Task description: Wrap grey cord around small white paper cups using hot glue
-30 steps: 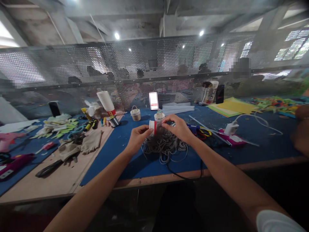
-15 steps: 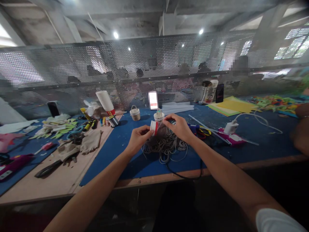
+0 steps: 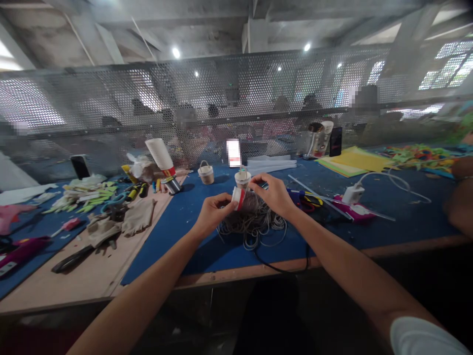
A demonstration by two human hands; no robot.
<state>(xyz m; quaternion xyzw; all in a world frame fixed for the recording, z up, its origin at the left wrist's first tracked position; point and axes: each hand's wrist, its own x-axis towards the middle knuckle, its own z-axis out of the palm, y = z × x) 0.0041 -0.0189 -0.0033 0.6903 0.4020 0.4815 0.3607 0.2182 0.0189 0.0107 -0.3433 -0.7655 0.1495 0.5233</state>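
My left hand grips a short white paper cup with a red band, tilted on its side, thumb and fingers around it. Close by on the right, my right hand is pinched beside the cup; a thin cord seems to run from its fingertips, only faintly visible. Below both hands lies a tangled heap of grey cord on the blue table mat. Just behind the cup stands a small pale bucket-like cup. Another small bucket with an arched handle stands farther left.
A leaning stack of paper cups stands left, near work gloves and markers. A lit phone stands against the mesh partition. On the right are scissors, a white charger, yellow sheets and another person's arm.
The paper cup in my left hand has tilted further and shifted slightly right and down. My right hand stays pinched in nearly the same place. The view has moved a little.
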